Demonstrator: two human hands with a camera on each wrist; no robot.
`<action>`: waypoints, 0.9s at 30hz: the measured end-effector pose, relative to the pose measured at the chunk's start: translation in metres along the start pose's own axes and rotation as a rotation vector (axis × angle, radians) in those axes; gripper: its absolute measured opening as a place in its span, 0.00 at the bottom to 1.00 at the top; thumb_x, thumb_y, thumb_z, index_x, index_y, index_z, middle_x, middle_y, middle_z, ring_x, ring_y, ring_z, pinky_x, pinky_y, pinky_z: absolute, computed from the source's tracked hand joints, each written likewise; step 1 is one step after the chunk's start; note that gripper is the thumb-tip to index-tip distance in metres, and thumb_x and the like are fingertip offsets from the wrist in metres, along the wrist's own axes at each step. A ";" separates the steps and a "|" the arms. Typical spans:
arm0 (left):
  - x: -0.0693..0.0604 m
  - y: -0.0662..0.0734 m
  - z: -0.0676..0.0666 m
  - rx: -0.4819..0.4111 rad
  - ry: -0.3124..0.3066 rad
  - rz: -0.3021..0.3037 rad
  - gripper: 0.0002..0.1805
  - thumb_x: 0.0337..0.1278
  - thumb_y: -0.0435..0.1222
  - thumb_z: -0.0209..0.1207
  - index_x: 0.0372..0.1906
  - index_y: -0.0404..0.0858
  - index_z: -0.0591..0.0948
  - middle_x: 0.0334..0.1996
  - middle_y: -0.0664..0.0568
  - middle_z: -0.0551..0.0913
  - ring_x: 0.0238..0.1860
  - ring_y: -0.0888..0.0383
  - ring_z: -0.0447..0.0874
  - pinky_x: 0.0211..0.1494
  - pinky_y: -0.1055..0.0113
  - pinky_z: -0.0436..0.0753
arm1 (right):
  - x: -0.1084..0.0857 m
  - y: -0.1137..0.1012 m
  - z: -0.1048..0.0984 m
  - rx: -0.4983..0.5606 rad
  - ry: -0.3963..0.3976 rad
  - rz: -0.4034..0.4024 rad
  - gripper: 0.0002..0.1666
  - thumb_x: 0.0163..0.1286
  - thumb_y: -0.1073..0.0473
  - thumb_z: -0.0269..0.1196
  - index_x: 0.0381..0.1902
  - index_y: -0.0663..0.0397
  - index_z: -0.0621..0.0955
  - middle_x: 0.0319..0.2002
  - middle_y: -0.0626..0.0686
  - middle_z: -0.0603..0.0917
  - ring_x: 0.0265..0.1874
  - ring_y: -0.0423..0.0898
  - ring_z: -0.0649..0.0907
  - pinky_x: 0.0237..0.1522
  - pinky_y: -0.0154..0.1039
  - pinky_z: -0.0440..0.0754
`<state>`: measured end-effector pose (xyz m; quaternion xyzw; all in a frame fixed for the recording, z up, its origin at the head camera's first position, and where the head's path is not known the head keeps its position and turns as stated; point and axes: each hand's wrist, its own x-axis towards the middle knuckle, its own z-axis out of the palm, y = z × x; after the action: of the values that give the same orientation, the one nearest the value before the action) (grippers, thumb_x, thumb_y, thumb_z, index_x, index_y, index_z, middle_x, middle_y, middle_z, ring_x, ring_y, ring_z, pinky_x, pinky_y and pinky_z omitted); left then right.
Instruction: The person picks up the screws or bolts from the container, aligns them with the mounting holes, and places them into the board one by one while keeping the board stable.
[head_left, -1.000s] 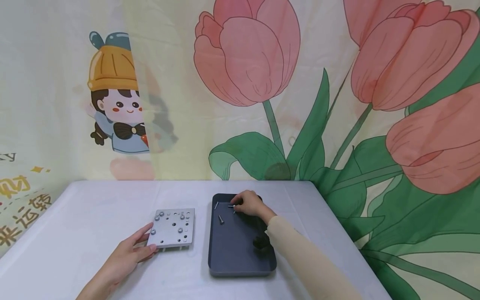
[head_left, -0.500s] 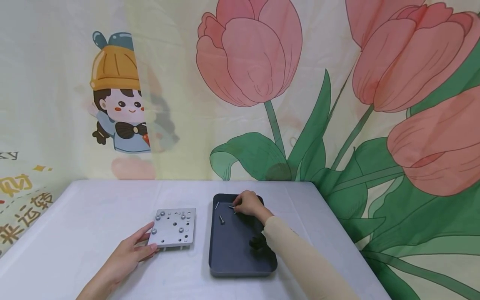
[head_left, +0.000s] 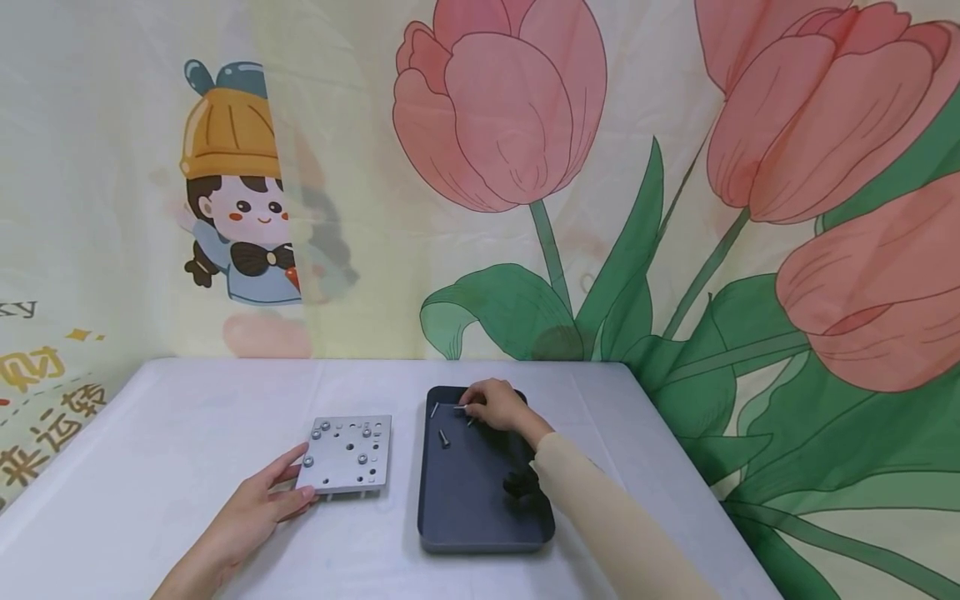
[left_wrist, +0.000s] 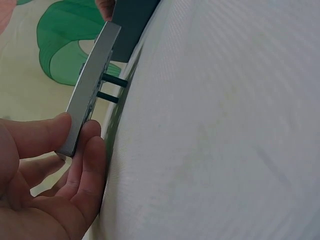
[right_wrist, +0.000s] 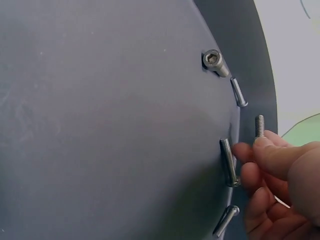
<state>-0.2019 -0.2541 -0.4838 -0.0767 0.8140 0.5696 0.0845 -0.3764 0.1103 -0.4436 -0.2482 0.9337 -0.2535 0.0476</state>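
Observation:
A square metal plate (head_left: 332,468) with holes and several socket-head screws set in its top stands on the table at left of centre. Two screw shanks (left_wrist: 115,80) show below its underside in the left wrist view. My left hand (head_left: 258,504) grips the plate's near left corner, thumb on one side and fingers on the other. Over the far end of the dark tray (head_left: 480,521), my right hand (head_left: 498,406) pinches a small screw (right_wrist: 259,126) between thumb and fingertips, threaded end sticking out. The head of that screw is hidden by the fingers.
Several loose screws lie in the tray near its far end, among them a thicker socket-head screw (right_wrist: 214,59) and a thinner one (right_wrist: 229,162). A small black object (head_left: 520,485) shows beside the right sleeve. A white cloth (head_left: 135,500) covers the table.
The right hand has risen slightly with the pinched screw. The left hand and the plate stay where they were, apart from a small shift of the head view.

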 end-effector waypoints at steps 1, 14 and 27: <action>0.000 0.000 0.000 0.002 0.001 0.001 0.46 0.71 0.35 0.67 0.86 0.40 0.55 0.75 0.26 0.63 0.60 0.48 0.83 0.56 0.63 0.90 | 0.000 0.000 0.000 0.006 0.004 -0.003 0.08 0.79 0.63 0.65 0.49 0.52 0.89 0.38 0.48 0.89 0.34 0.41 0.82 0.39 0.38 0.83; 0.002 -0.002 0.000 0.010 0.004 -0.002 0.47 0.71 0.36 0.68 0.86 0.41 0.55 0.75 0.26 0.63 0.62 0.47 0.82 0.56 0.63 0.90 | -0.001 -0.012 -0.004 0.103 0.062 -0.109 0.10 0.78 0.61 0.66 0.52 0.47 0.90 0.48 0.46 0.90 0.47 0.41 0.86 0.54 0.39 0.87; 0.001 -0.001 0.000 0.011 0.005 -0.001 0.47 0.70 0.37 0.68 0.86 0.40 0.56 0.75 0.26 0.63 0.62 0.47 0.82 0.56 0.63 0.90 | 0.001 -0.040 -0.006 0.200 0.111 -0.174 0.11 0.77 0.58 0.68 0.54 0.49 0.89 0.48 0.47 0.90 0.40 0.43 0.86 0.43 0.35 0.87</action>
<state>-0.2024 -0.2543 -0.4847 -0.0780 0.8174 0.5647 0.0829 -0.3610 0.0822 -0.4184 -0.3078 0.8799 -0.3619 -0.0020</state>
